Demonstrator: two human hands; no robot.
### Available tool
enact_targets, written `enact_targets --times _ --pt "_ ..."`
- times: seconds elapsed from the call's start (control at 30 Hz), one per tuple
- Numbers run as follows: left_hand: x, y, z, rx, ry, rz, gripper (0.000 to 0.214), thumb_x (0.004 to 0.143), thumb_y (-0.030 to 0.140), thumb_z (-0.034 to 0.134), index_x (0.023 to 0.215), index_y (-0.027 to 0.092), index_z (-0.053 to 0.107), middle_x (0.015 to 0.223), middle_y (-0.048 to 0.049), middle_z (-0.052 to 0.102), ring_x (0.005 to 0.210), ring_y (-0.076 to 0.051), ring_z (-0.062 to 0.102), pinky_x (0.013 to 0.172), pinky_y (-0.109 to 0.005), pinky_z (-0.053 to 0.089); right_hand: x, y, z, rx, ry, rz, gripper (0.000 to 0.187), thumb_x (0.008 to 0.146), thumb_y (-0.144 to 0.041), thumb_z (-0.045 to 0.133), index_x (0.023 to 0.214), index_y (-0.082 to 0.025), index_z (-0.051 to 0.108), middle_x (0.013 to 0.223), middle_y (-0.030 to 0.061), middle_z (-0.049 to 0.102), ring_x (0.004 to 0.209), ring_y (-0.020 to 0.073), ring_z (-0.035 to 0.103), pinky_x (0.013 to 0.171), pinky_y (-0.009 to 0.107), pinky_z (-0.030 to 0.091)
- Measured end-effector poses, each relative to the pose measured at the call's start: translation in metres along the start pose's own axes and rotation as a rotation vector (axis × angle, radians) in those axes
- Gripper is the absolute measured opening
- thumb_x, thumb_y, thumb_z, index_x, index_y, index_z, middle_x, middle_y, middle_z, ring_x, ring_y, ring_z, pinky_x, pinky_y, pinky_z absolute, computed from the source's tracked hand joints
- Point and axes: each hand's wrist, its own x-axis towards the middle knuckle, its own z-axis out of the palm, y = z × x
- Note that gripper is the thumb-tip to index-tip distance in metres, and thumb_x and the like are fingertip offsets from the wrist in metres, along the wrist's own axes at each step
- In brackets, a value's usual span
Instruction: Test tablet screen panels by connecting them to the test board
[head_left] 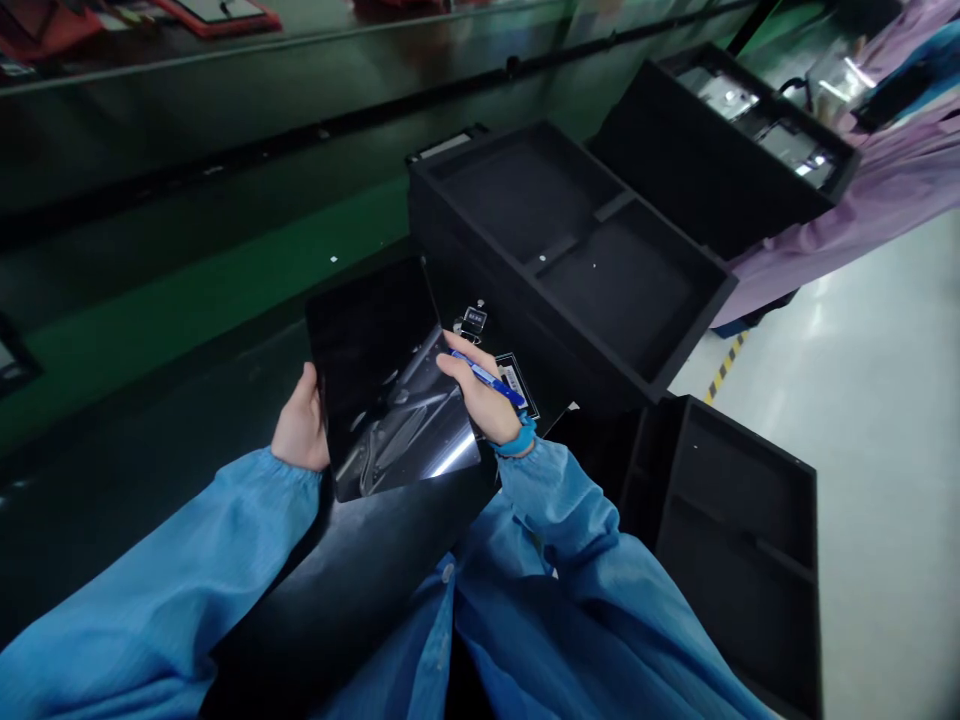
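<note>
I hold a dark glossy flat panel (382, 385) between both hands, tilted over the dark bench. My left hand (301, 425) grips its left edge, fingers hidden under it. My right hand (480, 395) grips the right edge and also has a blue pen (489, 378) tucked in its fingers. A blue wrist strap (517, 440) circles the right wrist. Both arms wear blue sleeves. A small tally counter (474, 320) and a labelled dark card (517, 380) lie just beyond the right hand.
A stack of black foam trays (570, 250) stands right of the panel; another tray (739, 540) sits lower right, and one farther back (720, 150) holds parts. A person in a pink sleeve (862, 200) works at the far right. A green conveyor (187, 290) runs on the left.
</note>
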Motion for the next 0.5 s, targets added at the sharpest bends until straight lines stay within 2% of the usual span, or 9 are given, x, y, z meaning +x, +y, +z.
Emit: enact_targets --times 0.07,0.13,0.2,0.23,0.33,0.5 --pt "-0.004 0.004 0.000 -0.035 0.013 -0.008 0.040 0.092 0.055 0.051 0.111 0.024 0.067 0.104 -0.0020 0.076 0.115 -0.031 0.066 0.093 -0.044 0.058 -0.002 -0.001 -0.010 0.050 0.044 0.001 0.040 0.099 -0.041 0.045 0.133 -0.023 0.057 0.107 0.0043 0.072 0.083 0.0167 0.068 0.078 0.033 0.060" --pt "-0.005 0.008 -0.003 -0.057 0.030 -0.019 0.041 0.092 0.056 0.052 0.113 0.025 0.067 0.104 -0.0024 0.077 0.115 -0.031 0.066 0.094 -0.045 0.058 -0.005 0.007 -0.028 -0.045 0.166 -0.076 0.034 0.097 -0.038 0.054 0.127 -0.025 0.060 0.103 0.0029 0.073 0.068 0.0140 0.062 0.070 0.032 0.057" --pt "-0.005 0.013 -0.006 -0.068 0.041 -0.028 0.042 0.092 0.056 0.053 0.117 0.025 0.066 0.104 -0.0021 0.077 0.115 -0.031 0.066 0.095 -0.045 0.058 -0.009 0.024 -0.047 -0.243 0.282 -0.188 0.017 0.093 -0.030 0.059 0.107 -0.024 0.067 0.095 0.0019 0.074 0.065 0.0143 0.059 0.069 0.032 0.055" --pt "-0.004 0.014 -0.008 -0.069 0.044 -0.020 0.042 0.092 0.054 0.052 0.120 0.025 0.065 0.103 -0.0017 0.077 0.116 -0.030 0.066 0.096 -0.045 0.058 -0.012 0.034 -0.054 -0.339 0.293 -0.232 0.010 0.093 -0.026 0.058 0.096 -0.024 0.067 0.091 0.0017 0.074 0.067 0.0152 0.059 0.070 0.032 0.054" --pt "-0.001 0.016 -0.011 -0.067 0.053 0.037 0.042 0.095 0.049 0.051 0.127 0.023 0.063 0.104 -0.0017 0.077 0.118 -0.029 0.065 0.099 -0.043 0.056 -0.018 0.060 -0.065 -0.519 0.195 -0.306 0.018 0.091 -0.019 0.052 0.078 -0.024 0.062 0.092 0.0017 0.075 0.078 0.0181 0.063 0.074 0.034 0.054" --pt "0.002 0.015 -0.011 -0.095 0.066 0.023 0.046 0.096 0.049 0.048 0.130 0.021 0.061 0.104 -0.0043 0.077 0.118 -0.030 0.064 0.099 -0.046 0.056 -0.019 0.074 -0.064 -0.627 0.079 -0.309 0.017 0.089 -0.016 0.053 0.076 -0.025 0.057 0.096 0.0016 0.075 0.087 0.0198 0.064 0.078 0.034 0.053"
